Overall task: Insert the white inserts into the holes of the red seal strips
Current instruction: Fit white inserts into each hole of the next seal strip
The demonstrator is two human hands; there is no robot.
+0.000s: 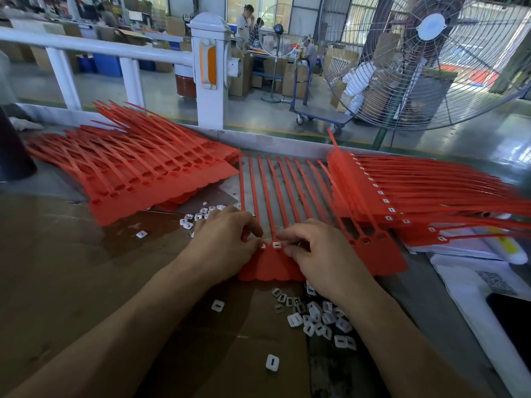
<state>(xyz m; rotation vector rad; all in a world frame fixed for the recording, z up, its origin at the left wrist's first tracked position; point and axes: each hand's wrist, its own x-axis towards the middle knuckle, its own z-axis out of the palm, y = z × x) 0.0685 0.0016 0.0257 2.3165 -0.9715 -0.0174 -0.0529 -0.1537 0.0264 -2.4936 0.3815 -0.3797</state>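
Big standing fan [431, 58] at far right, beyond the tabletop [71, 254], w/ a white railing [94, 48] running across the far side. On the tabletop, brown cardboard [143, 340] lies under the forearms.

Three groups of red seal strips: a fanned stack at left [138, 170], holes showing empty; a stack at right [416, 193], white showing in its holes; and the working sheet [287, 191] in the centre, tails pointing away, tag end nearest the person.

Left hand [227, 239] rests on the left part of the working sheet's tag end, fingers curled down, tips pressing at a hole where a white insert shows partly. Right hand [319, 248] sits just beside it on the right, fingers curled; thumb and forefinger close round a seated white insert [276, 245] in the next hole. Cannot tell whether the tips pinch it or just press on it.

Holes further right on that sheet look empty.

Loose white inserts: one pile [319, 317] near the right wrist on the cardboard, a smaller scatter [195, 219] behind the left hand, a few singles apart, e.g. one [272, 362] nearest the camera.

Papers [471, 285] at right edge.
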